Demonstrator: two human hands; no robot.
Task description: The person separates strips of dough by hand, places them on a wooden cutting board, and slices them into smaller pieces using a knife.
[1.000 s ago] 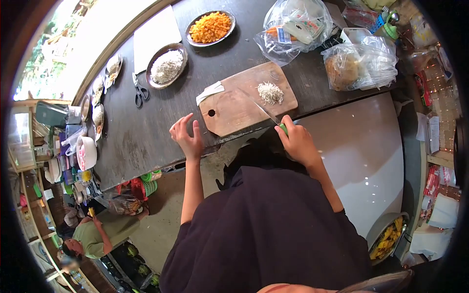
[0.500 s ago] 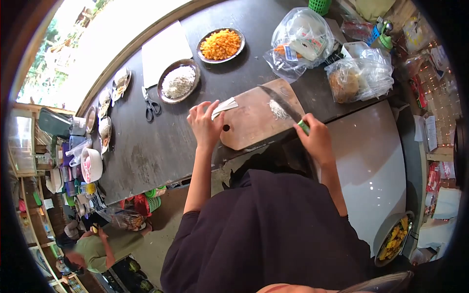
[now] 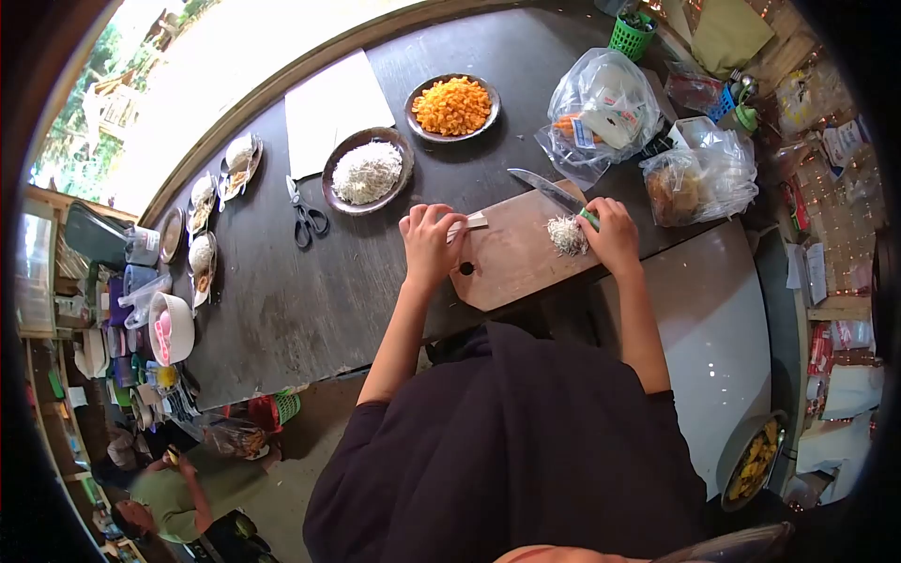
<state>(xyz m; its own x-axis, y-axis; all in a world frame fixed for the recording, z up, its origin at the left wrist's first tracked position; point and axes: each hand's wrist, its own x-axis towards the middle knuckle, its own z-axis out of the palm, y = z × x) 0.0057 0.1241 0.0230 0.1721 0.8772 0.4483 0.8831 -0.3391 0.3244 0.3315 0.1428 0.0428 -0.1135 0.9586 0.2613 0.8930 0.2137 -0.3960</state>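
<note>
My left hand [image 3: 432, 246] has its fingers bent around a small bundle of pale white strips [image 3: 476, 221] on the left part of a wooden cutting board [image 3: 514, 251]. The board's round hole shows just below those fingers. In my right hand [image 3: 612, 236] is a knife [image 3: 549, 190], gripped by its green handle. Its blade points up and left, crossing the board's far edge. Beside the right hand, a loose pile of fine white shreds [image 3: 567, 236] lies on the board.
Beyond the board stand a bowl of white shreds [image 3: 368, 173] and a plate of diced orange pieces [image 3: 451, 106]. Black-handled scissors [image 3: 306, 218] lie left of the bowl. Plastic bags [image 3: 605, 108] sit at the right. A person in a green shirt [image 3: 169, 497] is at lower left.
My left fingers have closed in over the white strips. The knife has moved toward the board's far edge, and the shred pile looks more heaped. The whole view has shifted slightly.
</note>
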